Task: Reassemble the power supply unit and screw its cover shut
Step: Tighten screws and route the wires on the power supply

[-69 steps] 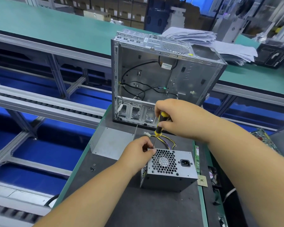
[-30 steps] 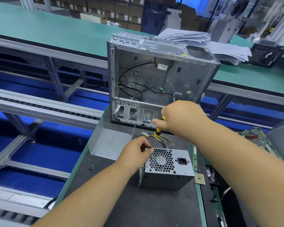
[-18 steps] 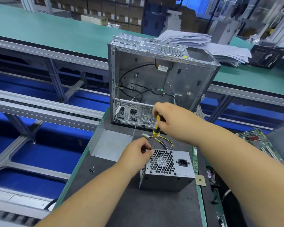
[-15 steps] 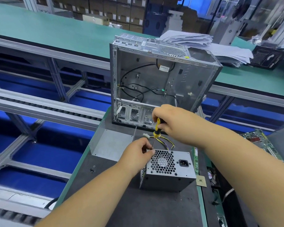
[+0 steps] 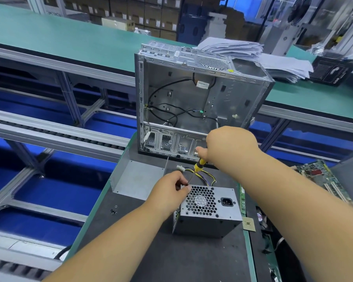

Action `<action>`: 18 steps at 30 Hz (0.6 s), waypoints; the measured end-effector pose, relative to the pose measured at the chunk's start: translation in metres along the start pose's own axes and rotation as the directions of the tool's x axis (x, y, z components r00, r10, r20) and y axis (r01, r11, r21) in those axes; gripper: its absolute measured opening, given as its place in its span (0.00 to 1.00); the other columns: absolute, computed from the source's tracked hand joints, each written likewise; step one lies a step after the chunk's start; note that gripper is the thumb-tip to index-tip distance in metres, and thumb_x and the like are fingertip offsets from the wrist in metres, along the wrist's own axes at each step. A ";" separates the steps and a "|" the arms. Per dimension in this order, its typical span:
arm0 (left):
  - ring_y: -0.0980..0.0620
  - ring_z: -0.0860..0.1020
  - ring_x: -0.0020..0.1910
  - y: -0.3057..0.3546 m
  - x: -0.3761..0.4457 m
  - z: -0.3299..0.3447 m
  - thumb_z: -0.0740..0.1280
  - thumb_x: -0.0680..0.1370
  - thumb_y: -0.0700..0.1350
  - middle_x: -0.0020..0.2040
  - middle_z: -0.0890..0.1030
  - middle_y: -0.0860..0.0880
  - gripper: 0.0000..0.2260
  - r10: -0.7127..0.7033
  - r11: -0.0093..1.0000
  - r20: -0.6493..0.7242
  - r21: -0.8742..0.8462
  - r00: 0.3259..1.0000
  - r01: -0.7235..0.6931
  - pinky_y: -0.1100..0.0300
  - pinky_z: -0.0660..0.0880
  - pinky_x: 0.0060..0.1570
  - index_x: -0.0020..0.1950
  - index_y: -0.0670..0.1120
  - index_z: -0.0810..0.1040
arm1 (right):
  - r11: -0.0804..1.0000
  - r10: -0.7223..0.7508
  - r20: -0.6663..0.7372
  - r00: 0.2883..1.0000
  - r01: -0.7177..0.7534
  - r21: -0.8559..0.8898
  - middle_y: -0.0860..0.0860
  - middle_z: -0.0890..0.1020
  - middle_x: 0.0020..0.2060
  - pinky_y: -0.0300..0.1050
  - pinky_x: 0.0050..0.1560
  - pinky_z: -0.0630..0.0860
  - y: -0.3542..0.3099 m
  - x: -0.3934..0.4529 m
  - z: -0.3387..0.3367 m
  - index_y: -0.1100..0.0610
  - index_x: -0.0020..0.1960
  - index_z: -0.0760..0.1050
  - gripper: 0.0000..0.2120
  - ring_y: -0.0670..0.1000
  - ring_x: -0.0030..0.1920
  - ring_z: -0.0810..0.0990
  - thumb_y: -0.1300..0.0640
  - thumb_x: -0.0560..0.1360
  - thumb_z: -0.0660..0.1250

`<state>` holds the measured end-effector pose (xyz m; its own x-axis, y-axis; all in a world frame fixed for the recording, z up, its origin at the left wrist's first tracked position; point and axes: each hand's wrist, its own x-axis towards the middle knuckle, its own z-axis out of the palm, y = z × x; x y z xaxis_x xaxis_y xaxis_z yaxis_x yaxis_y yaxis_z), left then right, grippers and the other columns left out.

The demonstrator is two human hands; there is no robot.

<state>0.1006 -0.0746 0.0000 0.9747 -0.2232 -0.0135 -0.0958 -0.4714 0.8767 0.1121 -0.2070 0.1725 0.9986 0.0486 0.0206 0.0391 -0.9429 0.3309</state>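
A grey power supply unit (image 5: 207,217) stands on the dark mat, its honeycomb fan grille and black power socket facing up. Yellow and purple wires (image 5: 209,179) trail out behind it. My right hand (image 5: 229,146) is closed around a yellow-and-black screwdriver (image 5: 198,166), whose thin shaft slants down to the unit's top left corner. My left hand (image 5: 168,193) pinches at that same corner, fingertips around the screwdriver's tip; any screw there is hidden.
An open, empty metal computer case (image 5: 191,98) stands upright just behind the unit. A bent grey metal panel (image 5: 136,179) lies to the left, with loose screws (image 5: 114,211) on the mat. A green circuit board (image 5: 322,177) sits at the right, paper stacks (image 5: 252,52) beyond.
My right hand has turned on the screwdriver handle, shifting slightly right and back, while the tip stays at the unit's corner. My left hand holds its place.
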 end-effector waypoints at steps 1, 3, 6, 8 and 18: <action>0.57 0.73 0.37 0.000 0.000 0.000 0.71 0.76 0.49 0.38 0.75 0.54 0.05 -0.001 1.000 -0.002 -0.001 1.000 0.001 0.64 0.69 0.37 0.43 0.54 0.76 | 0.999 0.039 -0.018 0.999 -0.039 -0.007 0.50 0.70 0.29 0.39 0.27 0.61 -0.003 -0.002 0.000 0.55 0.31 0.67 0.24 0.50 0.27 0.68 0.40 0.80 0.56; 0.58 0.72 0.36 0.000 0.001 0.000 0.71 0.76 0.48 0.38 0.74 0.55 0.04 -0.006 1.000 -0.006 -0.008 1.000 0.006 0.64 0.69 0.37 0.44 0.53 0.76 | 0.998 0.049 -0.058 0.997 -0.051 -0.025 0.49 0.69 0.29 0.39 0.27 0.58 -0.009 -0.005 0.000 0.55 0.32 0.66 0.23 0.49 0.27 0.66 0.44 0.81 0.56; 0.59 0.71 0.35 -0.001 0.001 0.000 0.71 0.76 0.48 0.37 0.74 0.55 0.05 -0.007 1.000 0.001 -0.027 1.000 0.007 0.65 0.67 0.36 0.44 0.52 0.76 | 0.991 -0.085 -0.065 0.994 0.091 0.097 0.50 0.72 0.34 0.42 0.29 0.61 -0.011 -0.008 0.001 0.57 0.42 0.65 0.16 0.53 0.32 0.69 0.46 0.81 0.55; 0.59 0.71 0.34 0.000 0.000 0.000 0.71 0.76 0.48 0.36 0.73 0.56 0.05 -0.008 0.999 0.009 -0.036 1.000 0.009 0.65 0.66 0.35 0.43 0.53 0.76 | 0.923 -0.214 -0.007 0.977 0.204 0.327 0.51 0.76 0.44 0.48 0.36 0.69 -0.005 -0.010 -0.002 0.54 0.50 0.66 0.05 0.54 0.39 0.73 0.52 0.79 0.58; 0.58 0.72 0.34 -0.001 0.000 0.000 0.71 0.75 0.49 0.36 0.74 0.55 0.05 -0.001 0.999 0.004 -0.032 1.000 0.001 0.65 0.67 0.34 0.43 0.54 0.76 | 0.863 -0.433 0.022 0.901 0.407 0.297 0.46 0.74 0.46 0.49 0.47 0.73 0.014 -0.019 -0.007 0.51 0.52 0.68 0.06 0.51 0.46 0.74 0.49 0.81 0.61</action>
<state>0.1009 -0.0738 -0.0005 0.9740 -0.2259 -0.0158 -0.0885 -0.4441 0.8916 0.0936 -0.2193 0.1832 0.8839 0.4445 -0.1455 0.4510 -0.8924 0.0135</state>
